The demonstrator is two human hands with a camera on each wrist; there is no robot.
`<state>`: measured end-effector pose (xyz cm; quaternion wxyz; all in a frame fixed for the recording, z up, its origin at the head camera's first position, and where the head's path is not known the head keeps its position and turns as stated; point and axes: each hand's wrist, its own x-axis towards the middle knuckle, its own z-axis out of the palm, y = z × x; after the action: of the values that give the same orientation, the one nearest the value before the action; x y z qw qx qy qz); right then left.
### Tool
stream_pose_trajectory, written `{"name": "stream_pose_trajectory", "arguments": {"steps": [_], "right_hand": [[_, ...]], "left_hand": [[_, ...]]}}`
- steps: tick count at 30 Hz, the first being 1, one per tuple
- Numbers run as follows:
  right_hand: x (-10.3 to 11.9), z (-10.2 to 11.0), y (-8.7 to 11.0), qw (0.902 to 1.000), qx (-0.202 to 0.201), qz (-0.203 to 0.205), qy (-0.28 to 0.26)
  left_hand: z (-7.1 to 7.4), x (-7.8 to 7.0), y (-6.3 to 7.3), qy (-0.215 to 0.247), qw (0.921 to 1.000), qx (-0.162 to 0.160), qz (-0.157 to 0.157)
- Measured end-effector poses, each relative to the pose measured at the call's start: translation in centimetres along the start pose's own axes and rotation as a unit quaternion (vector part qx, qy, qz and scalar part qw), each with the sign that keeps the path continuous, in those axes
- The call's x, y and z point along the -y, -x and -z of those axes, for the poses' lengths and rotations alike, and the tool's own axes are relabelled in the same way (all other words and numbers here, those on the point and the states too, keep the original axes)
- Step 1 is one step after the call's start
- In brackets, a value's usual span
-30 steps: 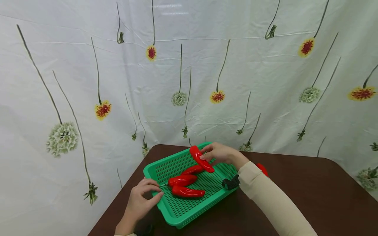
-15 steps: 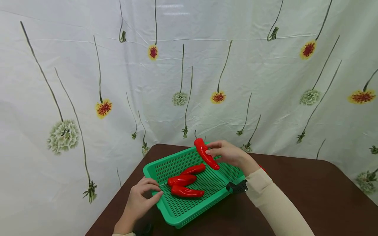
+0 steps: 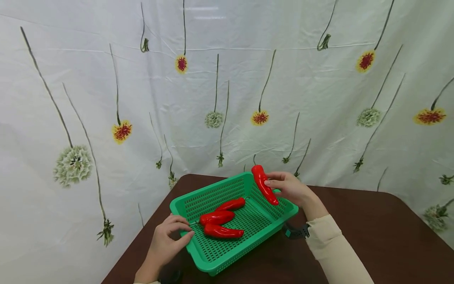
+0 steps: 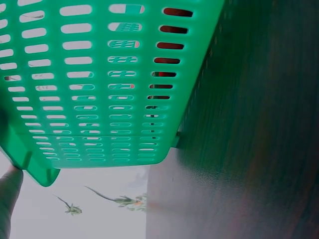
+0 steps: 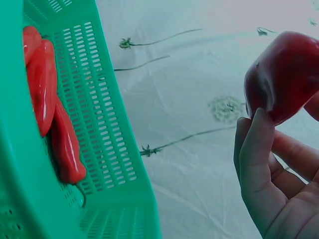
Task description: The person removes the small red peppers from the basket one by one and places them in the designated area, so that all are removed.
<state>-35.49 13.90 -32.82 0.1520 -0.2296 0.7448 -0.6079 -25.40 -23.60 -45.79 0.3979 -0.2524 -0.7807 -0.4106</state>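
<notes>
My right hand (image 3: 289,189) pinches a red pepper (image 3: 263,183) between thumb and fingers, tilted with its stem end up, over the right end of a green plastic basket (image 3: 232,256). In the right wrist view the pepper (image 5: 284,77) is partly cut off by the frame, and my fingers (image 5: 256,159) press against its lower side. My left hand (image 3: 166,240) grips the basket's left rim, fingers curled over it; in the left wrist view only one finger (image 4: 9,191) shows, touching the rim. Three red peppers (image 3: 223,231) lie together in the basket's left half.
The basket stands on a dark brown table (image 3: 354,221) with rounded corners. Behind the table hangs a white curtain (image 3: 227,98) printed with flowers. A black camera strap (image 3: 298,230) circles my right wrist, just beside the basket's right corner.
My right hand has moved to the right with the pepper, from above the basket's middle to its right end. The left hand, the basket and the peppers inside have stayed put.
</notes>
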Motion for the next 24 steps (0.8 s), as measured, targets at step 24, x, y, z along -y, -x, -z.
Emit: {"name": "stream_pose_trajectory", "arguments": {"steps": [24], "right_hand": [[-6.1, 4.8, 5.1, 0.9819, -0.181, -0.016, -0.054]], "left_hand": [[-0.3, 0.4, 0.3, -0.009, 0.9998, -0.009, 0.014]]}}
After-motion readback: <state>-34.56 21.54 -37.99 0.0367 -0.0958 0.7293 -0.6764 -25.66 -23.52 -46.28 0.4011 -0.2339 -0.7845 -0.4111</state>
